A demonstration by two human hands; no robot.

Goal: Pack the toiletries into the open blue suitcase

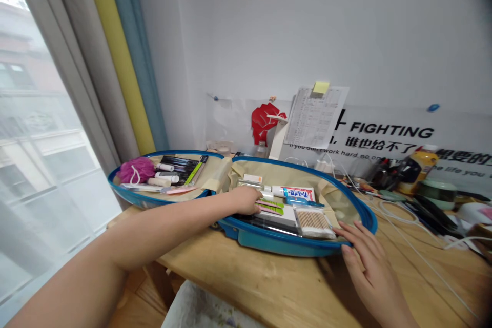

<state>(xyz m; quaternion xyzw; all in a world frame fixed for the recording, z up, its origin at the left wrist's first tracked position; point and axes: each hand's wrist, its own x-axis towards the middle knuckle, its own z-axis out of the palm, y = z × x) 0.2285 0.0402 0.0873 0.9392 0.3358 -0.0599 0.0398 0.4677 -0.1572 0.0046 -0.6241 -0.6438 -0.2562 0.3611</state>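
A blue-rimmed case (292, 250) with a beige lining lies open on the wooden table. My left hand (246, 200) reaches into its right half with curled fingers, against green-and-pink packets (271, 207); what it grips, if anything, is hidden. Around it are a toothpaste box (295, 193), a blue item (303, 202), a white box (280, 218) and a pack of cotton swabs (314, 221). My right hand (367, 261) rests at the case's right front rim, fingers apart, tips beside the swabs. The left half holds a purple bath puff (137, 170) and several small tubes and packets.
Bottles (418, 169), a green-lidded jar (436, 196) and white cables (407, 238) lie on the table to the right. A poster and pinned papers (317, 118) hang on the wall behind. Curtains (115, 56) and a window are at the left.
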